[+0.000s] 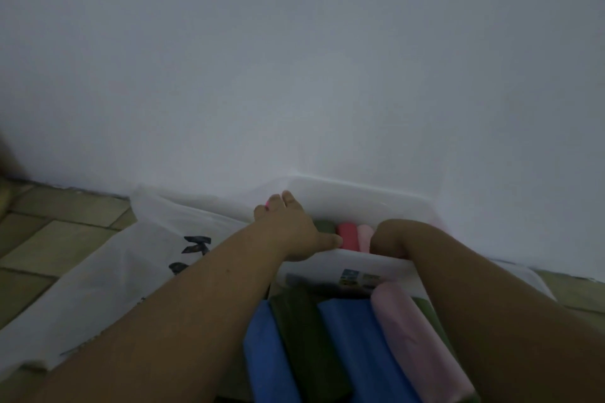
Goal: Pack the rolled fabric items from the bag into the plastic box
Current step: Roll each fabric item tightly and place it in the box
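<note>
A white plastic box [357, 195] stands against the wall. Inside it lie a green roll [324, 225], a red roll [347, 234] and a pale pink roll [365, 235]. My left hand [291, 226] lies spread over the box's left side, with the thumb touching the red roll and a sliver of bright pink at the fingertips. My right hand [391, 237] bends down over the near rim, its fingers hidden inside. In front of the box lie a blue roll [266, 357], a dark green roll [306, 337], a second blue roll [357, 343] and a pink roll [415, 340]. The white bag [137, 249] lies at the left.
A plain white wall [311, 59] rises right behind the box. Tiled floor [59, 232] shows to the left of the bag. An olive roll [427, 306] peeks out beside the pink one under my right forearm.
</note>
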